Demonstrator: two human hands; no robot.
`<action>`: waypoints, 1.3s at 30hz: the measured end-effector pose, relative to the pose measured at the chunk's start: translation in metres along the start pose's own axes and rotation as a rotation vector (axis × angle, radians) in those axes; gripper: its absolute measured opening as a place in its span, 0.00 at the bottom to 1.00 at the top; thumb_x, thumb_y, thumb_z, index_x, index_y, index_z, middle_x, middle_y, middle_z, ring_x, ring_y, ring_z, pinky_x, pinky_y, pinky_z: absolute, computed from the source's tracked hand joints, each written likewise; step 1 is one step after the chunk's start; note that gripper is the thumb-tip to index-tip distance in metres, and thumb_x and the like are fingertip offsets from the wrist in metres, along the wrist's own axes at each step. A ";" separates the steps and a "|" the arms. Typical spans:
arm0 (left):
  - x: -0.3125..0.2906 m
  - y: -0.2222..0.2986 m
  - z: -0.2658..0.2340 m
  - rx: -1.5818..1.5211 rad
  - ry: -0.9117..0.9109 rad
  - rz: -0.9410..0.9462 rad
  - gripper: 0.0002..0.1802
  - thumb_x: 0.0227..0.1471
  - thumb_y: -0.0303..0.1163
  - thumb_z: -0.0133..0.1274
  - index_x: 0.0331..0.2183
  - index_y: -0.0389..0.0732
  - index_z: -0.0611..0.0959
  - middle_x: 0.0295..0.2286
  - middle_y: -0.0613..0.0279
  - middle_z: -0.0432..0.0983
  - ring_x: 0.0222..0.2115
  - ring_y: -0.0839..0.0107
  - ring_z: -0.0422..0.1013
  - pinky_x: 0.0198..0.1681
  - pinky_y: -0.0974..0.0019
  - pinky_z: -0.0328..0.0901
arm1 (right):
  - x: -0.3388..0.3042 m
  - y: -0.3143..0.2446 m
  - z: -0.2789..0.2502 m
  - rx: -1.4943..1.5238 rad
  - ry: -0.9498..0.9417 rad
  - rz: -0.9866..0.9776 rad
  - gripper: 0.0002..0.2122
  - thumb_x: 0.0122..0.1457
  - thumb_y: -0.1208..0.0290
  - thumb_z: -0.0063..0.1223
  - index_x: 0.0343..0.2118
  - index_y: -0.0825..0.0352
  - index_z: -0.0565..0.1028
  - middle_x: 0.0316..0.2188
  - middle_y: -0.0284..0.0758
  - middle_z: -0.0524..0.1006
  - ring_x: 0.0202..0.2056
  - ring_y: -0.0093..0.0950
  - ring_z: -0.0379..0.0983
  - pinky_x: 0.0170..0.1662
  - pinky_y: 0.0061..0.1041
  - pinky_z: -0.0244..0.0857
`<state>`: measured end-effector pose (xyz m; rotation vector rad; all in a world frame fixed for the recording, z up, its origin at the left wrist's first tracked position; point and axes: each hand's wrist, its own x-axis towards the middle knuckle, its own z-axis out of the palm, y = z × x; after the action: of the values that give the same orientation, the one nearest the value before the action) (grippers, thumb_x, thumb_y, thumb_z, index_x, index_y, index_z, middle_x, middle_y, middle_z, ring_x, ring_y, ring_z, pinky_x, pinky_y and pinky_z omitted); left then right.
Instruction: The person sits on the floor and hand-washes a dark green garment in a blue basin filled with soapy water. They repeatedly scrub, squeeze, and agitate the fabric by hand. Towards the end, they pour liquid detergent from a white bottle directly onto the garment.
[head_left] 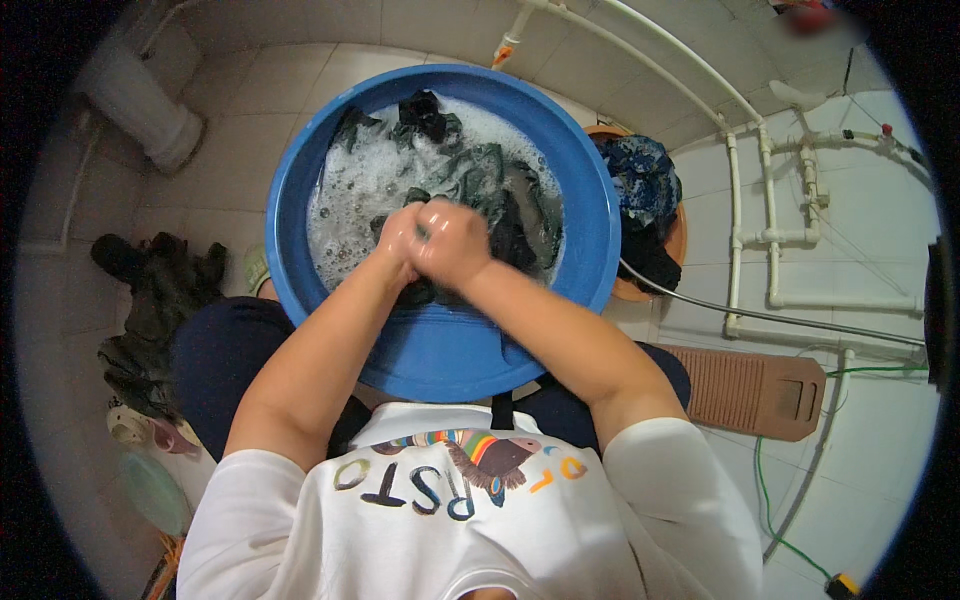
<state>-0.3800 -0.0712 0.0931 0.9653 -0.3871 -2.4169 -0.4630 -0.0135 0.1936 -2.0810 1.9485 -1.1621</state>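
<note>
You have both hands together over the blue basin (440,352), a little nearer its near rim than its far rim; your left hand (399,238) is closed, pressed against your right hand (453,243), which is curled into a fist; a bit of the dark green cloth (478,172) shows between them, so both hold it, though most fingers are hidden from view. The rest of the cloth lies bunched in the water, from the basin's middle toward its far and right rim; white suds (350,195) spread mainly along the left side.

Just beyond the basin's right rim, an orange tub (681,240) holds blue patterned cloth (640,180); nearer you on that side lies a brown washboard (745,392), ridged, with a slot at its right end. Past the basin's left rim, a heap of dark clothes (160,305) lies on the floor (235,185), near the left wall.
</note>
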 end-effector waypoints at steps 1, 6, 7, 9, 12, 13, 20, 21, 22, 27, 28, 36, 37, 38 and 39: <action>-0.002 0.003 0.005 0.249 -0.028 0.055 0.14 0.50 0.40 0.40 0.33 0.42 0.73 0.26 0.56 0.73 0.26 0.66 0.70 0.33 0.61 0.65 | -0.007 -0.015 -0.007 0.060 -0.035 -0.039 0.08 0.40 0.67 0.53 0.15 0.66 0.70 0.18 0.39 0.70 0.20 0.38 0.69 0.23 0.32 0.63; -0.039 0.018 0.074 0.319 0.435 0.032 0.25 0.47 0.54 0.42 0.35 0.43 0.76 0.31 0.58 0.73 0.31 0.68 0.69 0.37 0.63 0.63 | -0.001 0.045 0.016 -0.021 0.029 0.275 0.13 0.43 0.58 0.53 0.17 0.64 0.72 0.20 0.41 0.72 0.26 0.40 0.70 0.28 0.34 0.64; -0.036 0.022 0.062 -0.011 0.044 -0.146 0.29 0.47 0.56 0.41 0.42 0.44 0.73 0.38 0.57 0.71 0.38 0.65 0.67 0.43 0.60 0.61 | 0.012 0.064 0.017 -0.062 0.029 0.417 0.14 0.45 0.58 0.52 0.18 0.65 0.72 0.22 0.43 0.72 0.27 0.42 0.70 0.30 0.35 0.63; -0.046 0.024 0.078 -0.027 0.009 -0.072 0.26 0.47 0.51 0.44 0.41 0.42 0.73 0.39 0.57 0.70 0.38 0.64 0.67 0.42 0.60 0.62 | 0.024 0.109 0.005 -0.147 -0.016 0.670 0.17 0.48 0.55 0.50 0.21 0.69 0.72 0.25 0.47 0.71 0.31 0.44 0.69 0.34 0.38 0.62; -0.044 0.029 0.072 0.086 0.020 0.101 0.23 0.43 0.36 0.53 0.43 0.39 0.69 0.38 0.57 0.69 0.37 0.65 0.67 0.40 0.63 0.64 | 0.013 0.160 -0.011 -0.081 -0.102 0.971 0.28 0.51 0.44 0.40 0.23 0.73 0.73 0.27 0.49 0.72 0.32 0.41 0.70 0.37 0.40 0.59; -0.040 0.029 0.065 0.154 0.058 0.176 0.25 0.42 0.33 0.54 0.43 0.38 0.68 0.37 0.57 0.68 0.37 0.65 0.67 0.40 0.64 0.64 | 0.002 0.164 -0.004 -0.200 0.004 0.899 0.34 0.49 0.40 0.38 0.33 0.76 0.72 0.35 0.52 0.71 0.40 0.39 0.69 0.42 0.38 0.60; -0.017 0.020 0.047 0.343 0.203 0.318 0.26 0.43 0.17 0.43 0.48 0.44 0.65 0.38 0.55 0.66 0.36 0.67 0.66 0.38 0.66 0.64 | -0.028 0.253 0.008 -0.217 -0.960 1.007 0.23 0.49 0.53 0.42 0.38 0.71 0.72 0.42 0.48 0.69 0.44 0.40 0.66 0.43 0.37 0.62; -0.012 0.020 0.042 0.267 0.208 0.302 0.26 0.44 0.17 0.43 0.48 0.44 0.65 0.38 0.54 0.66 0.36 0.67 0.66 0.38 0.65 0.64 | -0.031 0.254 0.010 -0.242 -0.871 0.994 0.20 0.50 0.58 0.43 0.37 0.70 0.73 0.41 0.47 0.70 0.43 0.40 0.67 0.42 0.38 0.63; -0.009 0.021 0.041 0.186 0.212 0.288 0.25 0.44 0.18 0.42 0.48 0.44 0.65 0.38 0.54 0.66 0.36 0.66 0.66 0.38 0.65 0.64 | -0.028 0.243 0.009 -0.308 -0.771 0.976 0.16 0.50 0.62 0.43 0.36 0.69 0.74 0.41 0.46 0.70 0.42 0.40 0.68 0.40 0.38 0.64; 0.008 0.017 0.034 -0.152 -0.085 0.167 0.22 0.52 0.47 0.39 0.46 0.47 0.69 0.42 0.59 0.68 0.43 0.62 0.64 0.47 0.56 0.58 | -0.023 0.175 0.011 -0.129 -0.089 0.582 0.10 0.42 0.66 0.54 0.22 0.69 0.73 0.37 0.38 0.72 0.34 0.36 0.71 0.37 0.32 0.65; -0.002 0.021 0.039 -0.169 -0.063 0.137 0.23 0.52 0.49 0.39 0.45 0.46 0.70 0.42 0.59 0.68 0.42 0.63 0.65 0.48 0.56 0.58 | -0.002 0.110 -0.015 -0.288 -0.108 0.258 0.10 0.41 0.68 0.54 0.19 0.70 0.71 0.35 0.37 0.72 0.34 0.35 0.71 0.39 0.29 0.64; -0.029 0.040 0.058 -0.268 -0.189 -0.030 0.14 0.50 0.38 0.45 0.35 0.40 0.75 0.29 0.54 0.74 0.27 0.62 0.72 0.34 0.60 0.67 | -0.008 -0.013 -0.023 0.236 -0.103 -0.260 0.08 0.31 0.71 0.56 0.15 0.66 0.69 0.27 0.35 0.71 0.26 0.35 0.69 0.29 0.29 0.65; -0.024 0.034 0.045 -0.353 -0.461 -0.081 0.14 0.51 0.38 0.43 0.37 0.40 0.73 0.34 0.54 0.72 0.32 0.63 0.70 0.38 0.61 0.66 | -0.007 -0.015 -0.018 0.229 -0.098 -0.275 0.08 0.32 0.69 0.56 0.14 0.65 0.68 0.26 0.36 0.71 0.25 0.35 0.69 0.28 0.30 0.65; -0.020 0.028 0.034 -0.352 -0.473 -0.068 0.15 0.52 0.38 0.42 0.38 0.41 0.73 0.37 0.54 0.71 0.34 0.63 0.70 0.40 0.61 0.65 | -0.004 -0.015 -0.014 0.223 -0.093 -0.291 0.09 0.32 0.68 0.56 0.14 0.65 0.68 0.24 0.36 0.70 0.25 0.35 0.68 0.27 0.30 0.64; -0.019 0.024 0.028 -0.351 -0.487 -0.061 0.15 0.52 0.39 0.40 0.39 0.41 0.72 0.39 0.54 0.70 0.36 0.64 0.69 0.42 0.61 0.64 | -0.002 -0.008 -0.009 0.146 -0.039 -0.296 0.09 0.34 0.67 0.55 0.14 0.65 0.68 0.22 0.37 0.70 0.24 0.36 0.68 0.26 0.30 0.64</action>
<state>-0.3797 -0.0784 0.1343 0.2367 -0.0879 -2.6410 -0.4618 -0.0057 0.2031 -2.3465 1.5239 -1.2576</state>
